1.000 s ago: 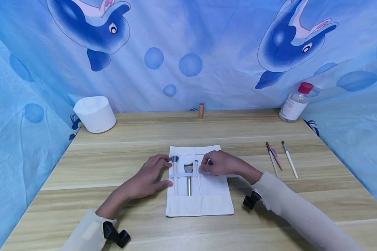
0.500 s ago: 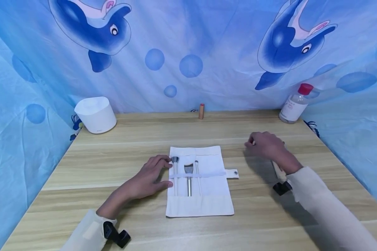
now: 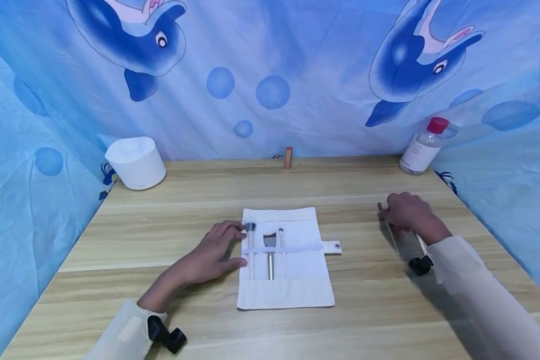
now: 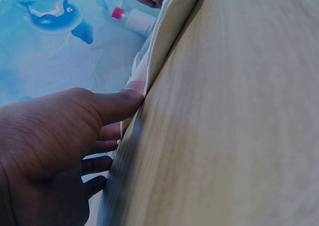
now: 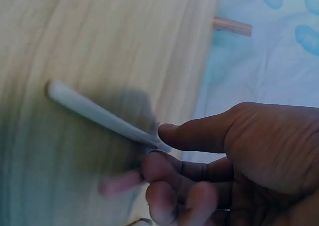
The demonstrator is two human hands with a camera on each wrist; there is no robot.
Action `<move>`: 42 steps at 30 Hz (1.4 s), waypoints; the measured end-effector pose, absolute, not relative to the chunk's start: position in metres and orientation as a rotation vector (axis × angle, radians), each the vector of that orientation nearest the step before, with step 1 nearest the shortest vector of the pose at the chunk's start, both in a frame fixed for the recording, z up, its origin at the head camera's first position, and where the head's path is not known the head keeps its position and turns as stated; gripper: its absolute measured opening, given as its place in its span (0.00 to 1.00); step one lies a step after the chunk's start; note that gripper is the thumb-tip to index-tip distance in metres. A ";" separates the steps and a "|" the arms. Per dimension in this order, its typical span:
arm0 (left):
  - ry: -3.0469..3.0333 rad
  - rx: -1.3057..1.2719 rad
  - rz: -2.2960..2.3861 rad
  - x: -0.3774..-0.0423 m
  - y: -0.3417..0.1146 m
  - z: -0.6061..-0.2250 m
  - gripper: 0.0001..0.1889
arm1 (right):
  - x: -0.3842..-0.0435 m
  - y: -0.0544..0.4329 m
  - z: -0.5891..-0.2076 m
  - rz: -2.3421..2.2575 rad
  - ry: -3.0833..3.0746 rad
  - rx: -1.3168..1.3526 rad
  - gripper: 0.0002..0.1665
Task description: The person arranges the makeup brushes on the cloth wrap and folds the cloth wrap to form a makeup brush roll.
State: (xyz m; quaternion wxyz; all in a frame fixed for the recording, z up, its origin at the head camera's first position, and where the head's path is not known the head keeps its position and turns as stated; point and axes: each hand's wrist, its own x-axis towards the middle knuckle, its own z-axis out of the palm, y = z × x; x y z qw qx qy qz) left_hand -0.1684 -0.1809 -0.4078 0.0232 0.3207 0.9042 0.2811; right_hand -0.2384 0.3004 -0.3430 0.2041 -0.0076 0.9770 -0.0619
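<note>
A white cloth brush roll [image 3: 306, 290] lies unrolled mid-table. Under its elastic band sit a fluffy-headed brush [image 3: 251, 260], a wide flat silver brush [image 3: 271, 267] and a slim white brush [image 3: 283, 250]. My left hand [image 3: 213, 257] rests along the roll's left edge; its thumb [image 4: 122, 104] touches the cloth in the left wrist view. Off to the right, my right hand [image 3: 407, 210] pinches a pale-handled makeup brush [image 5: 94, 109] near its dark tip, between thumb and forefinger. A pink-handled piece [image 5: 119, 183] and another white brush [image 3: 420, 244] are partly hidden beneath that hand.
A white round-cornered container [image 3: 136, 164] stands at the back left. The small brown tube [image 3: 288, 158] is upright at the back edge, and a red-capped clear bottle [image 3: 422, 150] stands back right. A snap strap [image 3: 332, 247] sticks out from the roll's right side.
My right hand has left the roll and swept right to the loose brushes, where one brush's dark tip has shifted slightly left. The left hand stays where it was.
</note>
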 end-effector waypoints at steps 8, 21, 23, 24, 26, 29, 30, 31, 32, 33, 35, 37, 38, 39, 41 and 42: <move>2.799 0.997 0.873 -0.168 -0.181 -0.408 0.29 | -0.245 0.300 -0.348 -0.258 2.704 -0.008 0.23; 2.800 0.982 0.866 -0.168 -0.181 -0.407 0.29 | -0.254 0.286 -0.339 -0.914 2.696 -0.200 0.18; 2.803 0.991 0.874 -0.167 -0.181 -0.406 0.28 | -0.255 0.281 -0.337 -1.019 2.669 -0.210 0.19; 2.801 0.991 0.878 -0.167 -0.181 -0.406 0.28 | -0.255 0.278 -0.336 -1.062 2.658 -0.220 0.19; 2.800 0.994 0.882 -0.167 -0.181 -0.406 0.28 | -0.256 0.273 -0.334 -1.151 2.631 -0.245 0.20; 2.793 0.977 0.881 -0.167 -0.181 -0.406 0.28 | -0.258 0.265 -0.333 -1.265 2.592 -0.279 0.21; 2.791 0.969 0.877 -0.167 -0.181 -0.406 0.28 | -0.259 0.261 -0.333 -1.303 2.579 -0.287 0.21; 2.792 0.966 0.875 -0.167 -0.181 -0.406 0.28 | -0.260 0.258 -0.333 -1.343 2.562 -0.293 0.21; 2.792 0.964 0.872 -0.167 -0.181 -0.406 0.29 | -0.261 0.254 -0.333 -1.387 2.540 -0.298 0.21; 2.790 0.957 0.871 -0.167 -0.180 -0.406 0.29 | -0.262 0.250 -0.333 -1.427 2.520 -0.299 0.20; 2.789 0.955 0.870 -0.168 -0.180 -0.406 0.29 | -0.264 0.242 -0.334 -1.509 2.472 -0.306 0.20; 2.790 0.955 0.867 -0.168 -0.180 -0.406 0.29 | -0.265 0.234 -0.334 -1.571 2.427 -0.318 0.21; 2.791 0.956 0.865 -0.168 -0.180 -0.407 0.29 | -0.265 0.230 -0.335 -1.597 2.407 -0.327 0.21; 2.792 0.958 0.864 -0.168 -0.180 -0.407 0.29 | -0.265 0.225 -0.335 -1.617 2.392 -0.343 0.21; 2.795 0.963 0.862 -0.169 -0.180 -0.407 0.29 | -0.264 0.217 -0.336 -1.655 2.364 -0.380 0.21; 2.798 0.967 0.861 -0.169 -0.180 -0.407 0.29 | -0.264 0.213 -0.337 -1.666 2.357 -0.399 0.21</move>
